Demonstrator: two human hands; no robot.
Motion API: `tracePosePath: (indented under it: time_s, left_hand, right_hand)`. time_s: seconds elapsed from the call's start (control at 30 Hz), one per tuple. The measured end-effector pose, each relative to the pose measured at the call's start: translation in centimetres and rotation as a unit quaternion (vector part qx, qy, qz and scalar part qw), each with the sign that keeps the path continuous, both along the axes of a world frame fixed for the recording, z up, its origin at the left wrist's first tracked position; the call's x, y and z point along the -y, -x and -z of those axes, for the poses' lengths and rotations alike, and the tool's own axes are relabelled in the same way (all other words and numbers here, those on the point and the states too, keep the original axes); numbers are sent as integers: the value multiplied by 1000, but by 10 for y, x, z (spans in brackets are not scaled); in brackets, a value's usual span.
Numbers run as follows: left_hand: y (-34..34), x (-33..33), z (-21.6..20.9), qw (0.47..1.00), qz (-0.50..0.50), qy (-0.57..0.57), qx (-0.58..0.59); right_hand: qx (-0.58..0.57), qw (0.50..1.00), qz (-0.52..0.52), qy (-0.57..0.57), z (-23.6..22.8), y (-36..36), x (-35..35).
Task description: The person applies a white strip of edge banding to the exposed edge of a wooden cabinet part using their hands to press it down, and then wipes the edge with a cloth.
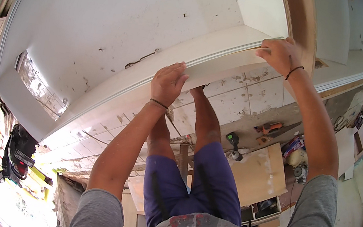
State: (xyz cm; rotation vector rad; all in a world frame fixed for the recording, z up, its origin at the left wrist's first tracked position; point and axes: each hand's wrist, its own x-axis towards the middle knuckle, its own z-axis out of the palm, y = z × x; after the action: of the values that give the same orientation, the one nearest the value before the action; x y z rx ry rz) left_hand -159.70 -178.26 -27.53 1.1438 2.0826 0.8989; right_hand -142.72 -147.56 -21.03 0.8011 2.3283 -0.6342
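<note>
A large white cabinet [125, 19] lies in front of me, with a long white board [222, 67] along its near edge. My left hand [167, 83] is closed over the board's edge near the middle, its fingers over the top and its thumb on the near face. At the board's right end, beside a brown upright divider [303, 19], my right hand [280, 55] curls around the edge. The undersides of both hands' fingers are hidden. A rectangular cut-out [39, 84] opens in the cabinet at the left.
Stained white tiles [232, 95] lie below the board, by my feet. To the right are an orange-handled saw [271, 129], a black and green drill [233, 140] and a plywood sheet [260, 171]. A black tool or bag [18, 156] sits at the lower left.
</note>
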Motion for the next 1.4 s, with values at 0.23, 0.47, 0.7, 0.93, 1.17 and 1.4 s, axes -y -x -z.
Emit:
tracePosePath:
  time_s: [0.23,0.47,0.7,0.93,1.17,1.4]
  left_hand:
    - [-34,-65,-4,998,58,-9,-26]
    - [-61,-104,0,991,113,2,-69]
    - [-71,-123,6,992,100,-4,-80]
    - [-77,-136,5,989,121,-13,-85]
    - [-104,-190,3,990,131,-26,-40]
    - [-105,-193,8,988,138,-23,-65]
  right_hand:
    - [-4,1000,1,0,9,-1,2]
    - [-41,999,19,-20,14,-7,7]
    - [-137,971,31,-194,14,-48,-13]
    - [-188,933,297,-80,33,-79,-18]
    - [-195,903,377,-66,29,-71,-4]
    - [-209,905,355,-102,31,-70,-3]
